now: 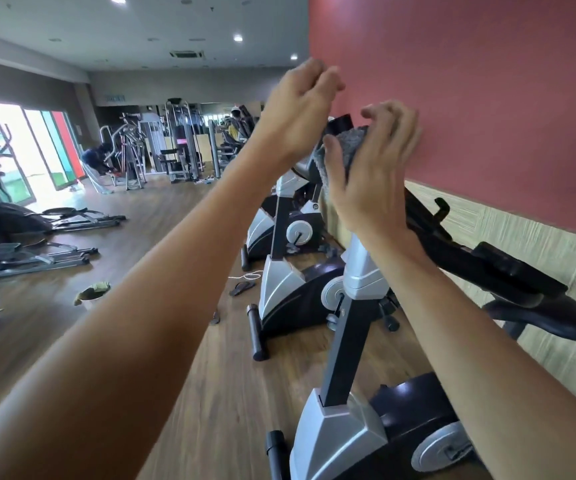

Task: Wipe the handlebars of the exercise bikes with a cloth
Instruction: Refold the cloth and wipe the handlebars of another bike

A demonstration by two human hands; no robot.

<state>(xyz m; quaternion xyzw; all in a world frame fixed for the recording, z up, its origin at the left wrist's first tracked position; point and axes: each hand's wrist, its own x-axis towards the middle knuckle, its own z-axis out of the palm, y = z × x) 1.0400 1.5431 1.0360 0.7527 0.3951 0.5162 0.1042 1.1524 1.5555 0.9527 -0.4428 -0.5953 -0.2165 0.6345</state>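
Note:
A grey cloth [353,144] is wrapped over the black handlebar [341,123] of the nearest exercise bike [345,431], high up against the red wall. My right hand [371,174] grips the cloth around the bar, thumb on the near side and fingers curled over the top. Up and to the left of the bar end, my left hand [298,103] is raised with loosely bent fingers, and nothing shows in it. Much of the handlebar is hidden behind my hands.
Two more exercise bikes [288,292] stand in a row along the wall beyond the near one, whose black saddle [539,318] is at right. A bucket [92,295] and sandals [242,288] lie on the wooden floor. Ellipticals [20,251] stand at left, and a person [96,157] crouches far back.

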